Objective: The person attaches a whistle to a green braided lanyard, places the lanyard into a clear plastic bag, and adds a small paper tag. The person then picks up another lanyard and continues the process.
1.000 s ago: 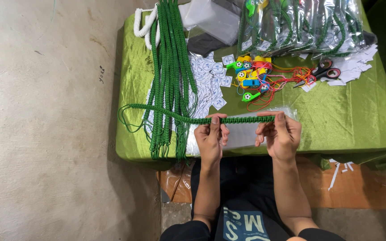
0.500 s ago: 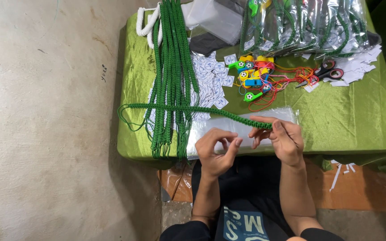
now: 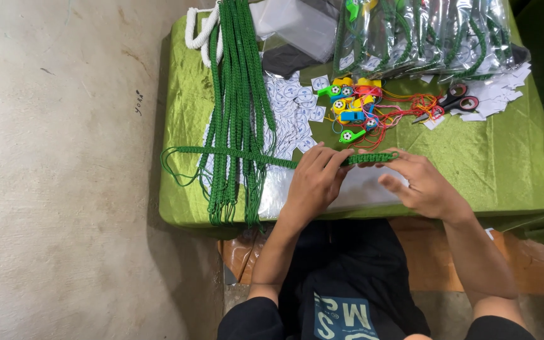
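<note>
A green braided cord (image 3: 234, 153) lies stretched across the table from the left edge toward the middle. My left hand (image 3: 315, 181) presses its fingers over the cord's right part, above a clear plastic bag (image 3: 271, 190). My right hand (image 3: 420, 186) pinches the cord's right end (image 3: 376, 157) between thumb and forefinger. The two hands sit close together at the table's front edge.
A bundle of green cords (image 3: 237, 94) hangs over the green-covered table (image 3: 511, 170), with a white cord (image 3: 195, 34) behind. Small white cards (image 3: 291, 107), coloured whistles on strings (image 3: 351, 107), scissors (image 3: 456, 101) and bagged packs (image 3: 423, 31) lie further back.
Both hands dropped toward the front edge with the cord, then moved forward onto the table. The left hand now lies over the cord, closer to the right hand.
</note>
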